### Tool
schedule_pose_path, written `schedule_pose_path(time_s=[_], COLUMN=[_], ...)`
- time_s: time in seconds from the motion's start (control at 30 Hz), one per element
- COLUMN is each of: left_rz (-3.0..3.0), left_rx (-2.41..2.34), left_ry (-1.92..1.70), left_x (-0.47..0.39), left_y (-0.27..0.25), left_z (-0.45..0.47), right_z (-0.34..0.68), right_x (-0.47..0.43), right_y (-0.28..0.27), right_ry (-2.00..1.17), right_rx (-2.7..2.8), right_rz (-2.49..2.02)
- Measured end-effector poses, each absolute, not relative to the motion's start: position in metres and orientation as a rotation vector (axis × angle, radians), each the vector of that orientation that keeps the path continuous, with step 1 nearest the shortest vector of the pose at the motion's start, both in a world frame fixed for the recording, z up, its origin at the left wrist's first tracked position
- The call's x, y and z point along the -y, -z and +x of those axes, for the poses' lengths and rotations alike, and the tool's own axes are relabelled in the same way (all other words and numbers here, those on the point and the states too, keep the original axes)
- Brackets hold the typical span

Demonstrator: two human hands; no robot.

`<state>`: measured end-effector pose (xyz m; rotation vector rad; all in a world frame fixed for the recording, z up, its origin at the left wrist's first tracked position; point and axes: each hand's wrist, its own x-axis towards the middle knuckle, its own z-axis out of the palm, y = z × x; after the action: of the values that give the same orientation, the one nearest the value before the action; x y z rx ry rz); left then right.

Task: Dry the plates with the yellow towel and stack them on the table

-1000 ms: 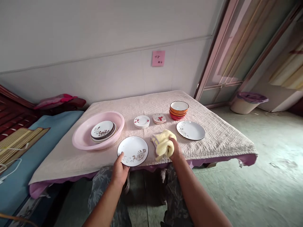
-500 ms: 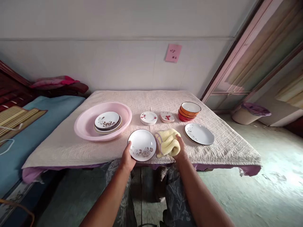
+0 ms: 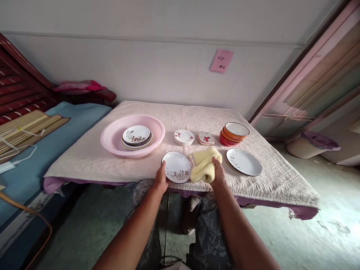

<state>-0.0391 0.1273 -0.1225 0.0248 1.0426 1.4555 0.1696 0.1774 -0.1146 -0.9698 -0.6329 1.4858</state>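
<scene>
My left hand [image 3: 161,177] grips the left rim of a white plate [image 3: 177,165] with a dark edge and brown flowers, held near the table's front edge. A folded yellow towel [image 3: 204,165] with a purple border is bunched in my right hand [image 3: 218,174], its left side against or just beside the plate's right rim. To the right of that hand lies another flowered plate [image 3: 244,161] on the cloth. A stack of flowered plates [image 3: 137,135] sits inside the pink basin [image 3: 108,140] on the left.
Behind my hands stand a stack of small round plates [image 3: 183,137], small square dishes [image 3: 206,138] and stacked orange and red bowls [image 3: 234,134]. A quilted cloth covers the table [image 3: 84,165]. A blue bed [image 3: 78,116] adjoins on the left; a bin [image 3: 309,146] stands right.
My view has turned slightly left, so everything appears shifted right. The towel is folded a little differently in my right hand; my left hand keeps its hold on the plate.
</scene>
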Motion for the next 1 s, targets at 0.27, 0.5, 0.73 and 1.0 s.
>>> schedule_pose_path(time_s=[0.27, 0.5, 0.73, 1.0], left_rz=[0.084, 0.101, 0.102, 0.125], left_rx=[-0.984, -0.990, -1.003, -0.921], left_ry=[-1.472, -1.418, -1.438, -1.420], left_x=[-0.131, -0.130, -0.136, -0.128], left_y=[0.131, 0.133, 0.138, 0.133], left_z=[-0.038, -0.041, -0.039, -0.035], right_z=[0.116, 0.074, 0.113, 0.103], right_x=[-0.172, -0.114, -0.102, -0.108], right_y=[0.121, 0.112, 0.109, 0.143], right_ry=[-1.036, -0.424, -0.051, -0.006], right_rx=[1.371, 2.337, 2.577, 2.445], right_rz=[-1.156, -1.019, -1.059, -1.205])
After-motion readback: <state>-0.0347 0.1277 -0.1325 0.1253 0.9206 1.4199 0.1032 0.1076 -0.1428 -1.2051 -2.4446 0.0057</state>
